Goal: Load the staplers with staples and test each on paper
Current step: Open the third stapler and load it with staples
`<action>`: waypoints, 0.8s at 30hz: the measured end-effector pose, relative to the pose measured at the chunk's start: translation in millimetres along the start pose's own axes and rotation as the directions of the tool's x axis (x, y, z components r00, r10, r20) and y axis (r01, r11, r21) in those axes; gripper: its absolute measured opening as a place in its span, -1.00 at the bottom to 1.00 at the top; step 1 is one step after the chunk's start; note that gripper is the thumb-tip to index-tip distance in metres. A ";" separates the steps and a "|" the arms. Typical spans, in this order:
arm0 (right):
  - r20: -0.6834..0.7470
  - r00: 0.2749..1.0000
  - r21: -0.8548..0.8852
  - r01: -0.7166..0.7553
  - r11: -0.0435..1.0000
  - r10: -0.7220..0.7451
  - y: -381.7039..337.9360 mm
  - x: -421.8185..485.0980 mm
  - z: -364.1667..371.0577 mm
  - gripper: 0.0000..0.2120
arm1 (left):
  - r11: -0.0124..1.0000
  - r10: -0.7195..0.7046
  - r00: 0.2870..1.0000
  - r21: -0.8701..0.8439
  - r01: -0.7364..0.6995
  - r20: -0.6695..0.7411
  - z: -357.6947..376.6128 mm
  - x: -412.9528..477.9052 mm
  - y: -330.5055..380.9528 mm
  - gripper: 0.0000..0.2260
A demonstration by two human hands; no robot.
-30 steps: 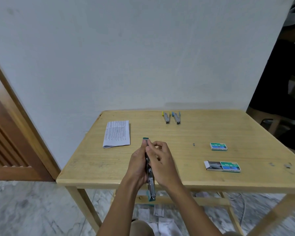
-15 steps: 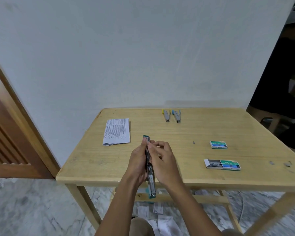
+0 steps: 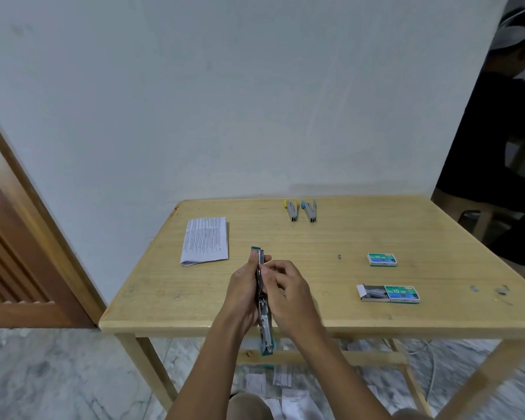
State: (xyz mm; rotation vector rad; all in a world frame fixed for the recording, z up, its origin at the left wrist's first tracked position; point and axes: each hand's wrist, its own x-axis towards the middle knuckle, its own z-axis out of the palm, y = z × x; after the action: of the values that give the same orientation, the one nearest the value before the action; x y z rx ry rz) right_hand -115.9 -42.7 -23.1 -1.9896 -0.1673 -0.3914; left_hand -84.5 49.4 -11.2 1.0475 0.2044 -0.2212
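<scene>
At the lower centre of the frame the left hand (image 3: 242, 294) has its grip closed around a teal stapler (image 3: 262, 298) swung open into one long line, thumb and fingers wrapping the metal body from the left side. The right hand (image 3: 288, 294) presses against the stapler from the right, its fingertips (image 3: 269, 268) pinched narrow at the metal channel near the far end; whether staples sit between them cannot be told. The stapler hangs above the near edge of the wooden worktop (image 3: 315, 256), its lower teal end dropping below that edge.

Left of the hands, toward the upper left of the worktop, lies a folded printed paper (image 3: 205, 240). At the far edge two more staplers lie side by side, a yellow stapler (image 3: 292, 210) and just right of it a blue stapler (image 3: 309, 210). To the right rests a closed staple box (image 3: 382, 259), and nearer, an open staple box (image 3: 388, 293) with its tray slid out to the left. Loose staple bits (image 3: 502, 290) lie near the right edge.
</scene>
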 end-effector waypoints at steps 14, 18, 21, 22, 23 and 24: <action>0.530 0.628 0.840 -0.478 -0.255 0.570 -33.1 22.3 -16.2 -0.67 | 0.014 0.360 0.899 0.962 -0.271 0.248 51.8 -11.7 32.0 -0.62; 0.534 0.641 0.845 -0.423 -0.328 0.551 -41.6 18.7 -21.2 -0.65 | -0.232 0.344 0.886 0.942 -0.242 0.312 60.9 -9.0 27.9 -0.66; 0.493 0.588 0.869 -0.365 -0.334 0.641 -34.1 21.5 -21.2 -0.65 | -0.023 0.339 0.891 0.949 -0.315 0.304 54.3 -2.3 27.8 -0.64; 0.470 0.586 0.882 -0.338 -0.328 0.659 -30.9 22.7 -22.0 -0.67 | 0.062 0.332 0.895 0.939 -0.337 0.299 52.3 -0.5 29.0 -0.64; 0.447 0.596 0.895 -0.309 -0.323 0.667 -26.7 23.9 -23.4 -0.70 | 0.153 0.318 0.903 0.925 -0.349 0.288 50.9 0.6 30.2 -0.62; 0.418 0.617 0.908 -0.274 -0.316 0.666 -23.4 24.8 -26.3 -0.73 | 0.271 0.294 0.917 0.897 -0.350 0.269 50.8 0.2 31.5 -0.59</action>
State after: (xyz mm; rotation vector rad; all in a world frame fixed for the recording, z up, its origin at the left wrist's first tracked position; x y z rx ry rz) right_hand -104.6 -57.4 15.8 -0.2270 0.5372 0.1150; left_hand -72.5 20.2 39.5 2.2559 -0.2611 0.0538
